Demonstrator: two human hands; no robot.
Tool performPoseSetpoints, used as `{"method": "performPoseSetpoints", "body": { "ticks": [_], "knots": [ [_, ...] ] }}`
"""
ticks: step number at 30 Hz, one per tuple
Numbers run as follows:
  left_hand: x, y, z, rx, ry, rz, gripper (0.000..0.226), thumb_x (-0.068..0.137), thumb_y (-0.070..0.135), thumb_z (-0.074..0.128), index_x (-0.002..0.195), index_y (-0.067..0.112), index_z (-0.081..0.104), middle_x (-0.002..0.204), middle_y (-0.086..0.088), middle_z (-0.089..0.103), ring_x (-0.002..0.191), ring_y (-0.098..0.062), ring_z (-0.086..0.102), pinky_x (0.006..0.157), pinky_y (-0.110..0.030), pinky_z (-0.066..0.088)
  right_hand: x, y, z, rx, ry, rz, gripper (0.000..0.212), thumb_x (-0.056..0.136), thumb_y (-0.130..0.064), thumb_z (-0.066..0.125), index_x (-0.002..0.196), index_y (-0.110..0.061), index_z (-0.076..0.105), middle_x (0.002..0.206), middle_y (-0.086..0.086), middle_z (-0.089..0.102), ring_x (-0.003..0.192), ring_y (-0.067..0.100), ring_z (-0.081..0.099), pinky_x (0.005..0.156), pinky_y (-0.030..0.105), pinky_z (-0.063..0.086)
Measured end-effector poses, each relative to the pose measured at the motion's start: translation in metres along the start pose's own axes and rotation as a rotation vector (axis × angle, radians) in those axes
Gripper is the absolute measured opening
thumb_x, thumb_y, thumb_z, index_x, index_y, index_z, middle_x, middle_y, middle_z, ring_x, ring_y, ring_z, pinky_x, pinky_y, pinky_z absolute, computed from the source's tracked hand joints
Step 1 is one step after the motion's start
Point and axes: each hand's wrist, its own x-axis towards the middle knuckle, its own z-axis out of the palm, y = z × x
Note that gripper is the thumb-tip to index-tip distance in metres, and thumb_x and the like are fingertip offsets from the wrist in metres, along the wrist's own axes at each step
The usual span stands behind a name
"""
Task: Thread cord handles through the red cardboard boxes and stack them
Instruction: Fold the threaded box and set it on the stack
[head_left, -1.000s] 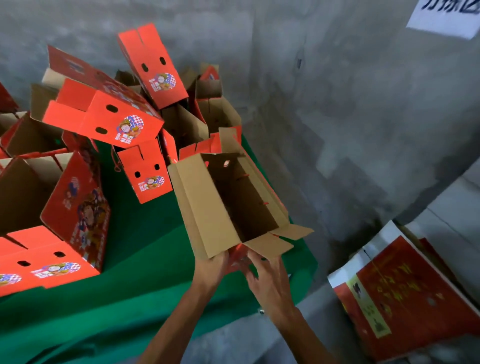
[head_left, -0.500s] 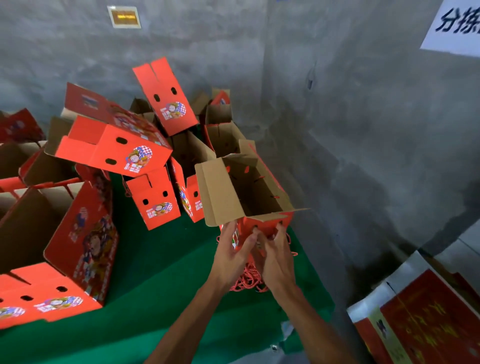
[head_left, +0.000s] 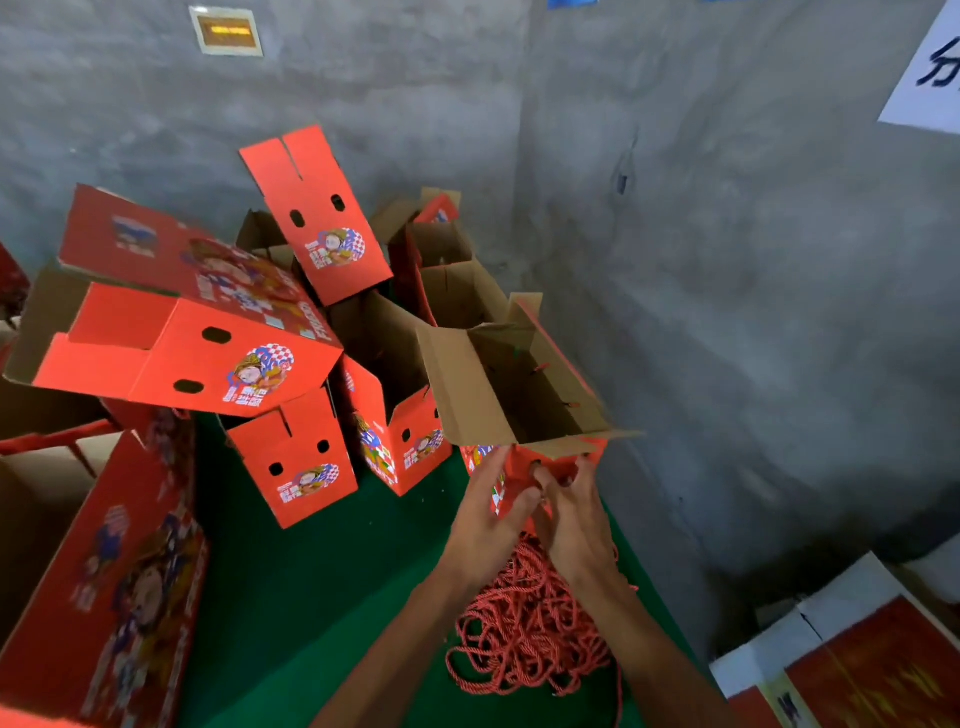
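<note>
1. I have one view only, from the camera worn on the head, so no second view overlaps with it.
2. It looks forward and steeply down onto a green table (head_left: 291, 597) set into a corner of grey walls (head_left: 727, 312).
3. It sits close: both forearms enter from the bottom edge, and the left hand (head_left: 485, 525) and right hand (head_left: 576, 519) meet just below centre.
4. The wide lens bends the edges; boxes (head_left: 296, 457) fill the left half.

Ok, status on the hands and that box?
Both hands, left and right, at the near red face of the open box, fingers at its holes. Cord pile under the wrists. Nothing in the way.
</note>
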Motion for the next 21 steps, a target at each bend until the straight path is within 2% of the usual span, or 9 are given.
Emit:
{"method": "performPoseSetpoints", "body": {
  "ticks": [2, 4, 6, 7, 10, 12, 14, 17, 21],
  "knots": [
    [0.012, -0.002, -0.001, -0.010, -0.005, -0.017, 0.051, 0.101, 0.025, 0.065, 0.130, 0.057, 0.038, 0.131, 0.045, 0.041, 0.121, 0.031, 0.037, 0.100, 0.001, 0.029, 0.011, 0.003, 0.002, 0.074, 0.031, -0.018, 0.048, 0.099, -0.035, 0.060, 0.145, -0.024, 0.050, 0.134, -0.004, 0.046, 0.112, 0.018, 0.058, 0.096, 0.044, 0.055],
    [0.027, -0.003, -0.002, -0.037, -0.005, -0.036, 0.050, 0.101, 0.022, 0.065, 0.129, 0.055, 0.040, 0.126, 0.048, 0.045, 0.118, 0.032, 0.040, 0.098, 0.001, 0.031, 0.025, 0.005, 0.011, 0.044, 0.039, -0.023, 0.048, 0.098, -0.027, 0.061, 0.145, -0.023, 0.053, 0.145, 0.008, 0.043, 0.123, 0.031, 0.056, 0.098, 0.046, 0.054],
    [0.041, -0.002, -0.005, -0.034, -0.012, -0.039, 0.049, 0.102, 0.021, 0.064, 0.134, 0.052, 0.043, 0.124, 0.050, 0.047, 0.116, 0.030, 0.042, 0.097, 0.002, 0.033, 0.039, 0.001, 0.015, -0.008, 0.004, -0.021, 0.054, 0.097, -0.036, 0.063, 0.149, -0.029, 0.046, 0.151, 0.011, 0.038, 0.125, 0.033, 0.056, 0.094, 0.046, 0.057],
    [0.049, -0.003, -0.006, -0.037, -0.010, -0.041, 0.049, 0.102, 0.021, 0.064, 0.138, 0.047, 0.043, 0.128, 0.044, 0.048, 0.117, 0.028, 0.044, 0.098, 0.001, 0.033, 0.047, -0.002, 0.017, 0.055, 0.011, -0.002, 0.057, 0.097, -0.043, 0.061, 0.150, -0.031, 0.043, 0.151, 0.009, 0.041, 0.125, 0.033, 0.057, 0.094, 0.048, 0.057],
    [0.069, -0.001, -0.007, -0.019, -0.010, -0.070, 0.051, 0.103, 0.022, 0.062, 0.147, 0.038, 0.041, 0.137, 0.023, 0.051, 0.119, 0.017, 0.047, 0.104, -0.011, 0.036, 0.076, -0.001, 0.029, 0.087, 0.010, 0.060, 0.056, 0.101, -0.048, 0.055, 0.152, -0.031, 0.038, 0.156, 0.007, 0.038, 0.132, 0.030, 0.053, 0.100, 0.049, 0.054],
    [0.083, -0.003, -0.007, -0.004, -0.016, -0.087, 0.048, 0.104, 0.023, 0.060, 0.140, 0.047, 0.041, 0.130, 0.029, 0.052, 0.115, 0.018, 0.050, 0.106, -0.022, 0.043, 0.090, -0.001, 0.037, 0.116, 0.002, 0.085, 0.054, 0.101, -0.045, 0.057, 0.150, -0.029, 0.040, 0.151, 0.004, 0.044, 0.130, 0.028, 0.056, 0.099, 0.043, 0.054],
    [0.094, -0.004, -0.008, 0.004, -0.016, -0.109, 0.049, 0.104, 0.024, 0.059, 0.144, 0.045, 0.039, 0.138, 0.027, 0.050, 0.126, 0.009, 0.051, 0.114, -0.033, 0.043, 0.107, 0.004, 0.047, 0.157, -0.009, 0.033, 0.049, 0.101, -0.036, 0.057, 0.146, -0.023, 0.043, 0.148, 0.009, 0.048, 0.129, 0.029, 0.056, 0.103, 0.042, 0.052],
    [0.105, -0.009, -0.012, 0.036, 0.001, -0.153, 0.066, 0.104, 0.030, 0.059, 0.161, 0.028, 0.025, 0.158, 0.018, 0.032, 0.148, -0.014, 0.038, 0.122, -0.043, 0.035, 0.129, 0.009, 0.056, 0.042, -0.170, -0.034, 0.051, 0.103, -0.032, 0.057, 0.151, -0.034, 0.041, 0.163, 0.007, 0.020, 0.141, 0.024, 0.044, 0.109, 0.043, 0.050],
    [0.113, -0.022, -0.023, 0.096, 0.079, -0.177, 0.065, 0.104, 0.035, 0.058, 0.161, 0.036, 0.026, 0.165, 0.015, 0.029, 0.151, -0.016, 0.032, 0.123, -0.049, 0.032, 0.138, 0.020, 0.068, 0.193, -0.195, -0.099, 0.053, 0.105, -0.020, 0.055, 0.155, -0.034, 0.041, 0.169, 0.006, 0.010, 0.144, 0.013, 0.032, 0.111, 0.033, 0.046]
  ]
}}
